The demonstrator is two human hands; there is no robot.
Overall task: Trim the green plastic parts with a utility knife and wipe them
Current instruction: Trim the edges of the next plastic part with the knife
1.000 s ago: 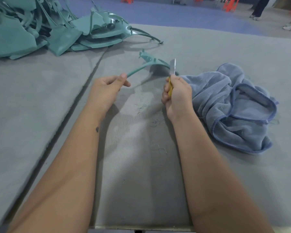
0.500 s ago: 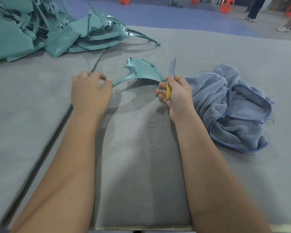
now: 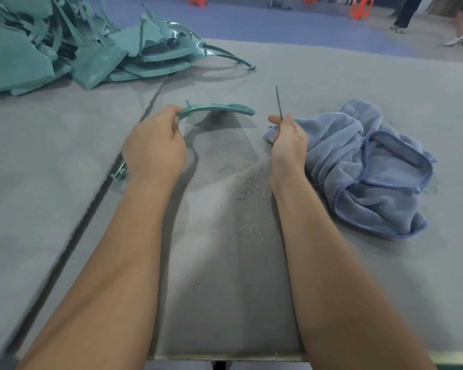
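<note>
Our left hand (image 3: 153, 148) pinches the near-left end of the curved green part (image 3: 217, 109), its long axis running left to right above the table (image 3: 332, 76), while our right hand (image 3: 288, 141), just right, grips the upright utility knife (image 3: 278, 102).

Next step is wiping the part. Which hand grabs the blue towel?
Probably right. The right hand sits beside the blue towel, though it grips the knife. The left hand holds the green part.
</note>
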